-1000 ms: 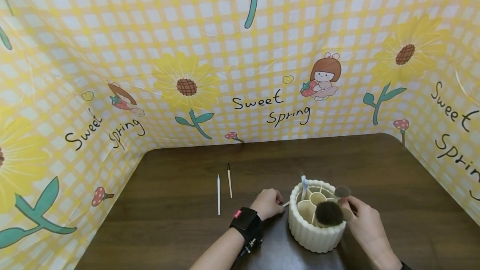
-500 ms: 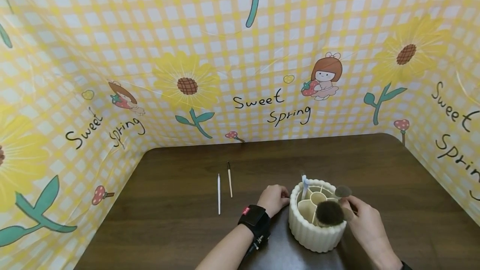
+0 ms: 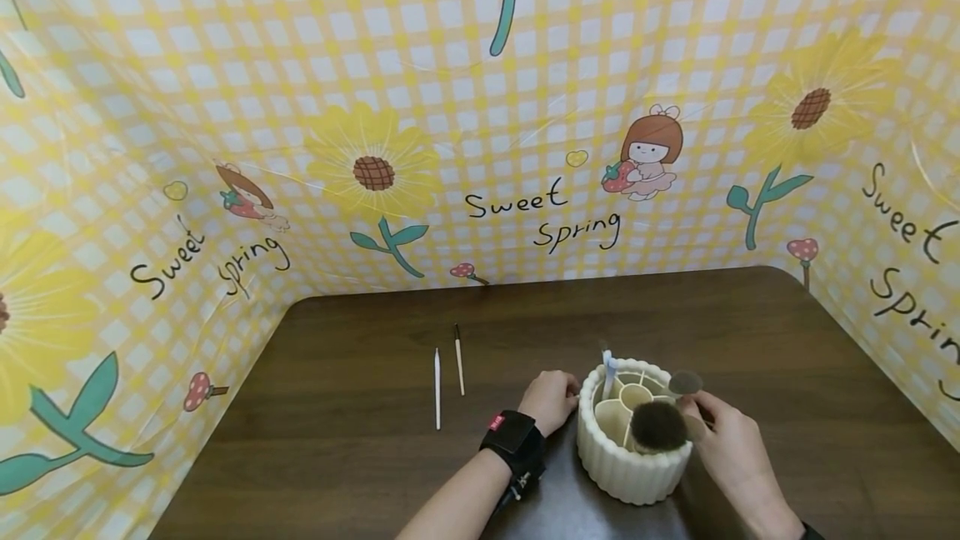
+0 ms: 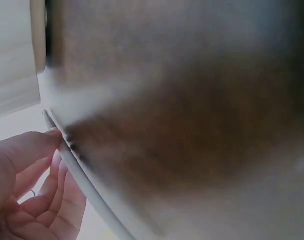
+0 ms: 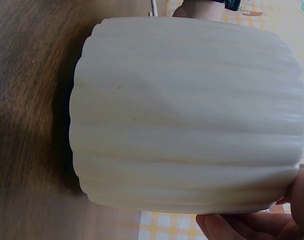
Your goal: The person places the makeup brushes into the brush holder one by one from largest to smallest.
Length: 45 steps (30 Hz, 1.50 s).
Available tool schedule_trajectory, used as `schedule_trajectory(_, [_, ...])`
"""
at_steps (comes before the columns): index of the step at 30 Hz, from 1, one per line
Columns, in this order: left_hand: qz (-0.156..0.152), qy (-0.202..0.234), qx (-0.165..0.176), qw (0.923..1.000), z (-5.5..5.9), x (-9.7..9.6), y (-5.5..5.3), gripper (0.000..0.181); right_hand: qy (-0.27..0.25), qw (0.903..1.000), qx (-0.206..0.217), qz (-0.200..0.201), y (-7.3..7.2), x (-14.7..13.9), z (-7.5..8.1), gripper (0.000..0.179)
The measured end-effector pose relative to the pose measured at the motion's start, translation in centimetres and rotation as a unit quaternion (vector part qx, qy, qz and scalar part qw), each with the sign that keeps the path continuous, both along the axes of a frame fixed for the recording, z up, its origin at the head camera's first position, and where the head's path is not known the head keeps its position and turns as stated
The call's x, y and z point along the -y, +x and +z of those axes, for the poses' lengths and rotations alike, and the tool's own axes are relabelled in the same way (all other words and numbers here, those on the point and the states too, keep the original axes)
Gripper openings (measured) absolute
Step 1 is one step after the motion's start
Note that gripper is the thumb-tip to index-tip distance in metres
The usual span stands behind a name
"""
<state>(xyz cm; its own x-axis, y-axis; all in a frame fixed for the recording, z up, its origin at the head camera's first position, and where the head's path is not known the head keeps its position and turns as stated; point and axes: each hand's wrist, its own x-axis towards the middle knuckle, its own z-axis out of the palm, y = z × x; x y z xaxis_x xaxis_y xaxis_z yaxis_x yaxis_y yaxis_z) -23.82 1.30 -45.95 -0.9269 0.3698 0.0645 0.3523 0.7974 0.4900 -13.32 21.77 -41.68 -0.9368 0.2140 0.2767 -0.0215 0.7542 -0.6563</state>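
A ribbed cream brush holder (image 3: 633,473) with divided compartments stands upright on the table. My right hand (image 3: 731,444) grips its rim on the right side; the right wrist view shows fingers (image 5: 241,225) curled against its upper edge. Inside are a large fluffy dark makeup brush (image 3: 660,426), a smaller makeup brush (image 3: 686,382) near the fingertips, and a pale blue-white handle (image 3: 608,373). My left hand (image 3: 550,400) is low beside the holder's left wall. In the left wrist view its thumb and fingers appear to pinch a thin white stick (image 4: 97,202), hidden in the head view.
On the brown table (image 3: 360,473), left of the left hand, lie a white pen-like stick (image 3: 438,390) and a thin brush (image 3: 460,363) with a dark tip. A yellow checked cloth (image 3: 465,107) with printed sunflowers surrounds the table at back and sides.
My left hand has shifted right, up against the holder, and the white stick once showing between them is covered in the head view. My right hand and the holder have stayed put.
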Motion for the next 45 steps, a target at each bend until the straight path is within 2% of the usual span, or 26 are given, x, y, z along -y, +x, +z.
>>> schedule_trajectory(4, [0.037, 0.016, 0.006, 0.9992, 0.3, 0.5, -0.2, 0.006, 0.000, 1.0000, 0.007, 0.002, 0.0, 0.0, 0.0, 0.025])
schedule_trajectory(10, [0.078, 0.096, -0.039, 0.9915, 2.2, 1.6, -0.7, 0.005, -0.003, 1.0000, 0.009, 0.001, 0.0, 0.0, 0.1, 0.026])
schedule_trajectory(14, [0.089, 0.147, -0.055, 0.9835, 4.3, 2.2, -0.7, 0.005, -0.005, 0.9998, 0.018, 0.002, 0.0, -0.1, 0.2, 0.027])
schedule_trajectory(18, [0.093, 0.194, -0.060, 0.9748, 6.9, 2.7, -0.2, 0.006, -0.005, 0.9998, 0.021, 0.003, 0.0, 0.0, 0.2, 0.028])
schedule_trajectory(24, [0.094, 0.279, -0.055, 0.9541, 10.8, 3.1, 1.0, 0.009, -0.002, 1.0000, 0.001, -0.002, 0.0, 0.1, 0.1, 0.025])
schedule_trajectory(26, [0.088, 0.301, -0.055, 0.9480, 11.7, 3.0, 1.6, 0.011, -0.001, 1.0000, -0.002, -0.002, -0.1, 0.1, 0.1, 0.025])
schedule_trajectory(28, [0.068, 0.321, -0.058, 0.9430, 12.3, 2.8, 2.3, 0.012, 0.000, 1.0000, -0.004, -0.002, -0.1, 0.1, 0.0, 0.025])
schedule_trajectory(31, [0.029, 0.331, -0.065, 0.9410, 12.7, 2.5, 3.0, 0.013, 0.001, 1.0000, -0.002, -0.002, -0.1, 0.1, 0.0, 0.025])
schedule_trajectory(34, [-0.002, 0.325, -0.062, 0.9435, 12.6, 2.2, 3.5, 0.014, 0.000, 1.0000, 0.001, -0.001, -0.1, 0.1, 0.1, 0.026])
schedule_trajectory(41, [-0.023, 0.302, -0.015, 0.9530, 10.9, 1.9, 3.3, 0.016, 0.004, 1.0000, 0.000, -0.002, 0.0, 0.1, 0.1, 0.025])
schedule_trajectory(45, [-0.038, 0.268, 0.019, 0.9624, 10.0, 1.6, 3.2, 0.015, 0.005, 1.0000, -0.003, -0.002, 0.0, 0.1, 0.0, 0.025])
